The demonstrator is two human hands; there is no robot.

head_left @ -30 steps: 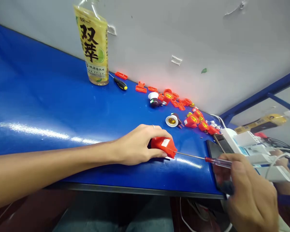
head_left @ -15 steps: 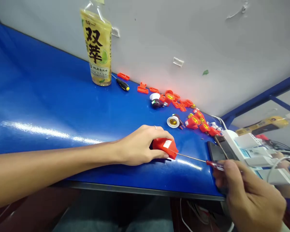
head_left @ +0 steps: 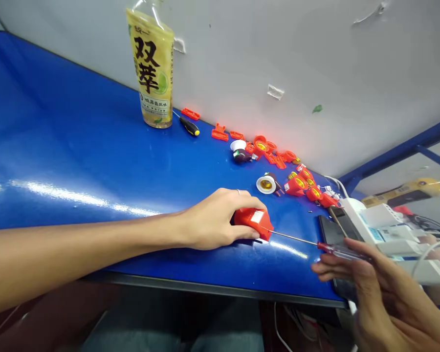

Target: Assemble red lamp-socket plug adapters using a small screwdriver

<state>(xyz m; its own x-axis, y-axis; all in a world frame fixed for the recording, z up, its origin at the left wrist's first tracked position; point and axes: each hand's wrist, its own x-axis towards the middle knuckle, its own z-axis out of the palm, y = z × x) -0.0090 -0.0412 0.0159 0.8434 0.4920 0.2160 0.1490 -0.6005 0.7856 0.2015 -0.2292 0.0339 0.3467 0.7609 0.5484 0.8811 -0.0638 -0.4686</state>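
My left hand [head_left: 220, 220] is closed round a red plastic lamp holder [head_left: 254, 219] with a white label, pressed to the blue table near its front edge. A screwdriver [head_left: 293, 238] lies level, its thin shaft's tip meeting the right end of the lamp holder. My right hand [head_left: 388, 293] has its handle, red and clear, between thumb and fingers, which are partly stretched out. The tip's exact seat in the lamp holder is too small to make out.
Red lamp holders [head_left: 297, 186], covers and two white-rimmed sockets [head_left: 267, 185] lie along the wall. Behind stand a drink bottle [head_left: 154, 73] and a black-yellow screwdriver [head_left: 189, 126]. At right are a dark phone-like slab [head_left: 330, 230], a white power strip [head_left: 359, 215] and cables.
My right hand's fingers have loosened and spread along the screwdriver handle, and the hand has shifted slightly right and down. My left hand keeps its hold on the lamp holder.
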